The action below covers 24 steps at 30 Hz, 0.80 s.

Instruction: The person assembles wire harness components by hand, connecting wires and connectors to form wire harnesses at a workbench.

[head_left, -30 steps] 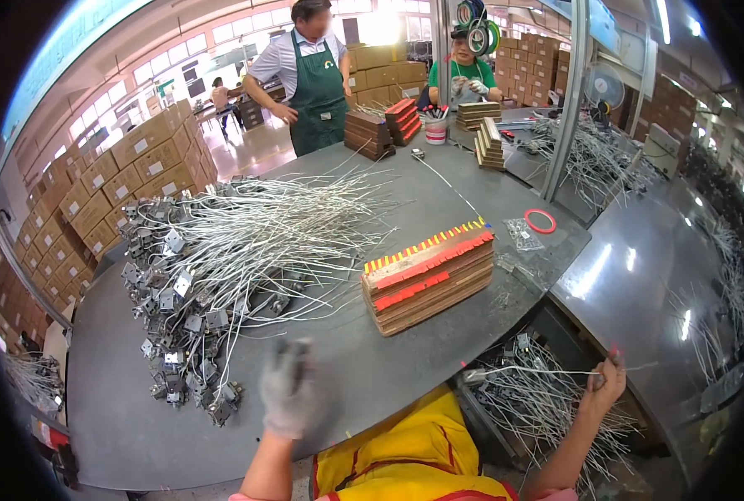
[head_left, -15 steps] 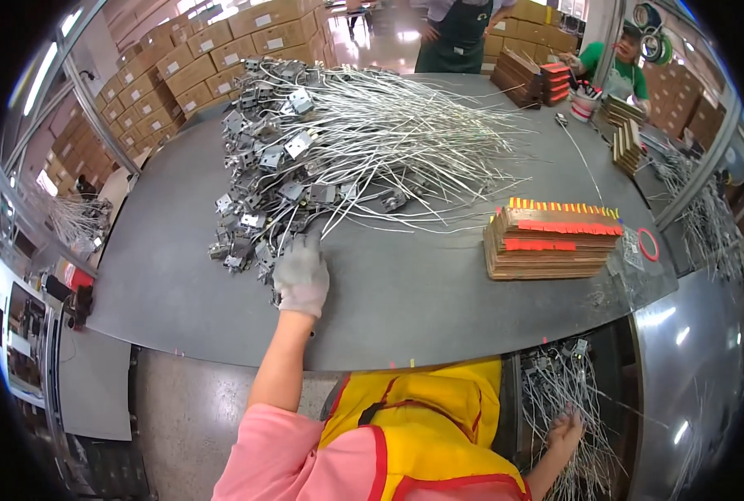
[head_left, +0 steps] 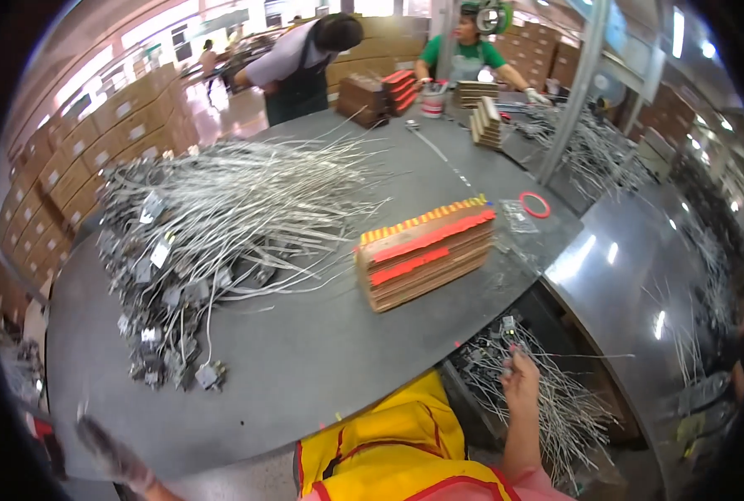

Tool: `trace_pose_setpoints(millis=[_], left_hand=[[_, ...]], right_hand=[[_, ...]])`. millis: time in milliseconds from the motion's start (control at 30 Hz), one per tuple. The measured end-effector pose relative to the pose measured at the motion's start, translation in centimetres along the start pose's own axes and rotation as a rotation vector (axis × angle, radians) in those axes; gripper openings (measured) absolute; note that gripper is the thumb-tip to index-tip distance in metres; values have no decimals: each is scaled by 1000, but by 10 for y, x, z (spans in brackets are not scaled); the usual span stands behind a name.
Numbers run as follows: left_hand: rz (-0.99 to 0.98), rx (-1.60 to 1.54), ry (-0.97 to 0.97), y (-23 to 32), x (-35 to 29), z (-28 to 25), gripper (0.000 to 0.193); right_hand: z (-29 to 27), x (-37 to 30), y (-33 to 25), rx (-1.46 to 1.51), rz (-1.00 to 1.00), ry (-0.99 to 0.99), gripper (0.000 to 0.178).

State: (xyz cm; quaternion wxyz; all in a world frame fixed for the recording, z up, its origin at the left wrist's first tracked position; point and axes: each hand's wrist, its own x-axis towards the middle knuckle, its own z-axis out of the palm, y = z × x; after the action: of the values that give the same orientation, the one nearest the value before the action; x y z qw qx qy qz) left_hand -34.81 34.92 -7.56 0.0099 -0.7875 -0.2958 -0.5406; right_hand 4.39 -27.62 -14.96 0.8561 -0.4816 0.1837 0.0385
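Observation:
My left hand (head_left: 115, 453), in a pale glove with a darkened palm side, is out by the table's near left edge, apart from the pile. It is blurred, but its fingers look stretched out with nothing visible in them. My bare right hand (head_left: 520, 380) is low on the right, over a bin of metal connector units with thin silvery wires (head_left: 568, 409). Its fingers are drawn together among the wires; what they pinch is hidden. A large pile of similar wired units (head_left: 221, 221) covers the left of the dark table (head_left: 305, 367), metal ends left, wires right.
A stack of brown boards (head_left: 430, 259) with red and yellow edge strips stands mid-table. Beyond it are a red ring (head_left: 534, 204), a single wired unit (head_left: 412, 125) and a white-and-red tub (head_left: 433, 102). A metal post (head_left: 576, 96) rises at right. Two people work across the table.
My left hand has left the pile and moved to the near left edge. The view has turned right. My right hand stays over the bin, and the person in the dark apron now leans forward.

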Motion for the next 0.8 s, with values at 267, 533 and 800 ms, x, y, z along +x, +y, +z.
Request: trace_pose_setpoints(millis=[267,533,800], left_hand=[[412,-22,-413,239,21,52,17],[562,-506,-815,353,-1,98,29],[463,-430,-936,373,-46,112,30]], right_hand=[[87,-21,-34,-228,-452,-212,23],[134,-43,-75,-1235,-1652,-171,37],[98,37,-30,-1210,-1372,-187,47]])
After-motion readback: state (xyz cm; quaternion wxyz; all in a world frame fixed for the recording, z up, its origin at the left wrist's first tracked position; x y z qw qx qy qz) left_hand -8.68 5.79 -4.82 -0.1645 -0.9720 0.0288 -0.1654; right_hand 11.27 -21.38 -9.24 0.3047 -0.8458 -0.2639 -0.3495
